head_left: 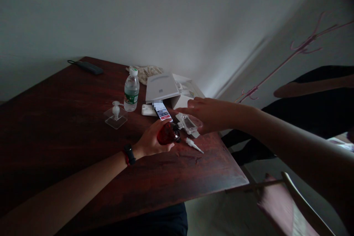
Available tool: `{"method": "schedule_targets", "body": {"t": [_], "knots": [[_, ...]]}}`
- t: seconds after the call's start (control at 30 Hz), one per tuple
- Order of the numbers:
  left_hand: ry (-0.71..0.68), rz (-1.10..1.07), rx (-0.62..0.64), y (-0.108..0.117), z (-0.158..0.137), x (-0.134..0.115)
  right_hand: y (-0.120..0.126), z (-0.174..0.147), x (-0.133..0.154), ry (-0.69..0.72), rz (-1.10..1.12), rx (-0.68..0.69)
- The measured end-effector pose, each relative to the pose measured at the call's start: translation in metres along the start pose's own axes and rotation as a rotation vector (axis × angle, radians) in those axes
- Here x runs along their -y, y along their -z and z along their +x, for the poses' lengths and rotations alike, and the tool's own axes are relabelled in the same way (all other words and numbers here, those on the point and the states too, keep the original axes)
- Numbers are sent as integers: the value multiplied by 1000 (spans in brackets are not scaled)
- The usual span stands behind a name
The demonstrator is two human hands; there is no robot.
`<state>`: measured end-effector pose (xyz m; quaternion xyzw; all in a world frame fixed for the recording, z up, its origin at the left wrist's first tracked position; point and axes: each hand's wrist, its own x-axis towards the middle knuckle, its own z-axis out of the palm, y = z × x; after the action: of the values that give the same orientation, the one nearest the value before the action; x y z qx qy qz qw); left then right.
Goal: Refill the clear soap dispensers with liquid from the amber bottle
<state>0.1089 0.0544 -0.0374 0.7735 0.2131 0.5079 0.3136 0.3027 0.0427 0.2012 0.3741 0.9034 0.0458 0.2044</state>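
Near the tabletop's [215, 169] right edge, the left hand [151, 139] grasps a red bottle [165, 134], the right hand [203, 112] a clear bottle [189, 124]; both seem stiff, slippery, best gripped mid-body.

We get dim light — the wall [124, 18] palest right of centre, the table [69, 118] dark at left with a sheen at its near corner — while the phone [163, 112] glows.

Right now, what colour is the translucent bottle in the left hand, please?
The translucent bottle is red, clearest in head view.
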Motion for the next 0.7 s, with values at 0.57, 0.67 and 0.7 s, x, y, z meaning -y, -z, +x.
{"method": "schedule_targets", "body": {"t": [0.57, 0.67, 0.7], "knots": [[6, 17, -3, 0, 0, 0, 1, 1, 1, 31, -120, -4], [5, 16, -3, 1, 0, -1, 0, 1, 2, 31, -133, -4], [1, 16, -2, 1, 0, -1, 0, 1, 2, 31, -137, -5]]}}
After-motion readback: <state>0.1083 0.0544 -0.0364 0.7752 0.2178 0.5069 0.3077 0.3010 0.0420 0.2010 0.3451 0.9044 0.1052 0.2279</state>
